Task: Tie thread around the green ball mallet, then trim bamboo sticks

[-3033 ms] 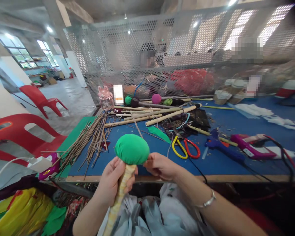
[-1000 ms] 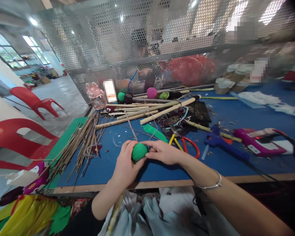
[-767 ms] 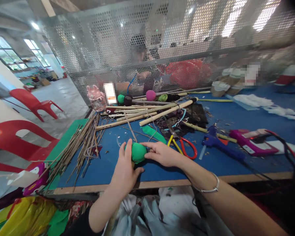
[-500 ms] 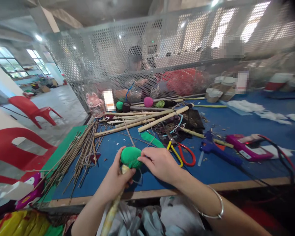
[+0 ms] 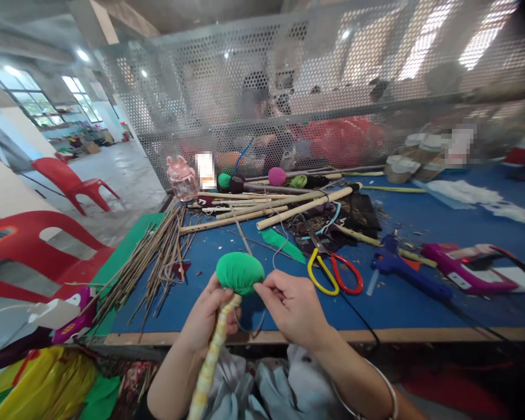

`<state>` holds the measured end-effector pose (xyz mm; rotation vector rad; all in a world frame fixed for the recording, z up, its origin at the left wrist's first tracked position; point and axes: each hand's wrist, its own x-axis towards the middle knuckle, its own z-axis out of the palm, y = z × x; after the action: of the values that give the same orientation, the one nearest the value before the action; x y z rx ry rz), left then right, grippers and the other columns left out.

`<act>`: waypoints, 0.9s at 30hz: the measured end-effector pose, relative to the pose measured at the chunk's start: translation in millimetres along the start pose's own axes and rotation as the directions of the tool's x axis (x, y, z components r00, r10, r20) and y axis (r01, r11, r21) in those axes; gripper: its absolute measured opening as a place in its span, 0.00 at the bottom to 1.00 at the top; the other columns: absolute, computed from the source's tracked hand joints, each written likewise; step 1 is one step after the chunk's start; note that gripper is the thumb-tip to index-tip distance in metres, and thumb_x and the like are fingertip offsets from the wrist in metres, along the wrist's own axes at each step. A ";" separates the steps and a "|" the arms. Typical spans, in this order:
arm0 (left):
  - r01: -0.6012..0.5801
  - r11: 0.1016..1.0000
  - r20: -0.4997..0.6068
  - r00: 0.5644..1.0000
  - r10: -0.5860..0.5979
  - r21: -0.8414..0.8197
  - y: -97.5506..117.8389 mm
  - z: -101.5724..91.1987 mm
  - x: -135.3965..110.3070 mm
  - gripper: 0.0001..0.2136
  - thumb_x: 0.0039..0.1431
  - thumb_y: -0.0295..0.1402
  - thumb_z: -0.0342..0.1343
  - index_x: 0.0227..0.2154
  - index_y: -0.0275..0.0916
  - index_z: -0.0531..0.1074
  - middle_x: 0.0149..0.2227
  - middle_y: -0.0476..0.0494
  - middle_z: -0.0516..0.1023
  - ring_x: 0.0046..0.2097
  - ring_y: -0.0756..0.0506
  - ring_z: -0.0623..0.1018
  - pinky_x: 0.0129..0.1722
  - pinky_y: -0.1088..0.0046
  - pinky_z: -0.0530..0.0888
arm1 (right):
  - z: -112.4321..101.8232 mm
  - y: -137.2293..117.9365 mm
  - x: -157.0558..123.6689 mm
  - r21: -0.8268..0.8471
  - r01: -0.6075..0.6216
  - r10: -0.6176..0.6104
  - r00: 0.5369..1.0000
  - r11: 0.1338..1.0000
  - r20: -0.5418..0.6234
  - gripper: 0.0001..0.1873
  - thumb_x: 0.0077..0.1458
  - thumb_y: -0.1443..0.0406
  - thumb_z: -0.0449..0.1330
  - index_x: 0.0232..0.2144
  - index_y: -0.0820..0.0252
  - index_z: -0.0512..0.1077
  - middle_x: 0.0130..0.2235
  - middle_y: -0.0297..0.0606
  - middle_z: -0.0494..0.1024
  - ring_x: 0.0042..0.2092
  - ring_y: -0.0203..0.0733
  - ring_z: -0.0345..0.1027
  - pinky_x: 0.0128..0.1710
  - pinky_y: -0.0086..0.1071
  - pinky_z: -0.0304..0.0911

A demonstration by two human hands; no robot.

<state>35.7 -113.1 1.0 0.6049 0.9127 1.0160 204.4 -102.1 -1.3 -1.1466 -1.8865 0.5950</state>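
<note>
My left hand (image 5: pixel 210 312) is closed round the neck of a stick wrapped in yellow and white (image 5: pixel 212 356), just under its head. On top sits a rounded ball covered in green cloth (image 5: pixel 240 273), gathered at its underside. My right hand (image 5: pixel 291 300) pinches at the lower right edge of the ball, apparently on a thin grey string (image 5: pixel 259 328) that loops below between the hands. The pinched part itself is mostly hidden by the fingertips. Scissors with yellow and red handles (image 5: pixel 347 274) lie to the right of my right hand.
Thin twigs (image 5: pixel 151 262) lie in a bundle at left, with thicker sticks (image 5: pixel 306 207) behind. A green cloth scrap (image 5: pixel 284 244), blue glue gun (image 5: pixel 402 271) and purple device (image 5: pixel 468 271) lie on the table. Beyond the perforated screen (image 5: pixel 179 87) sits a person.
My view has turned slightly left, so the scene shifts right. My left fingers have slid down off the ball's side, leaving more green cloth showing. The right hand still pinches at its edge.
</note>
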 end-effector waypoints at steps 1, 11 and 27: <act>-0.001 1.000 -0.007 1.000 0.001 -0.010 -0.9 -1.1 -0.2 0.19 0.47 0.32 0.55 0.43 0.43 0.59 0.19 0.57 0.63 0.16 0.56 0.63 0.13 0.86 0.58 | 1.3 -1.1 -1.4 0.008 -0.007 0.007 1.000 1.000 0.002 0.15 0.56 0.62 0.52 0.19 0.59 0.61 0.17 0.28 0.59 0.19 0.30 0.50 0.19 0.25 0.46; 0.197 0.962 0.274 0.951 -0.141 -0.188 -0.8 -23.7 -10.4 0.10 0.46 0.37 0.55 0.27 0.36 0.64 0.10 0.56 0.60 0.12 0.58 0.57 0.10 0.87 0.54 | 6.2 6.4 -7.3 0.208 -0.205 0.159 0.964 0.956 0.215 0.15 0.53 0.59 0.53 0.19 0.61 0.63 0.18 0.27 0.58 0.21 0.29 0.49 0.20 0.23 0.47; 0.182 0.978 0.266 0.942 -0.203 0.099 -21.4 8.4 -26.3 0.18 0.43 0.34 0.62 0.37 0.35 0.64 0.21 0.47 0.74 0.17 0.53 0.72 0.15 0.83 0.66 | -25.6 -22.7 102.5 -0.402 0.664 -0.343 0.703 0.630 0.623 0.22 0.50 0.50 0.56 0.17 0.61 0.70 0.21 0.35 0.71 0.25 0.34 0.58 0.24 0.29 0.37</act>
<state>46.6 -146.1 -2.3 0.6853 0.7486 0.7037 190.3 -23.0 70.9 -0.7386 -2.8591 -0.1119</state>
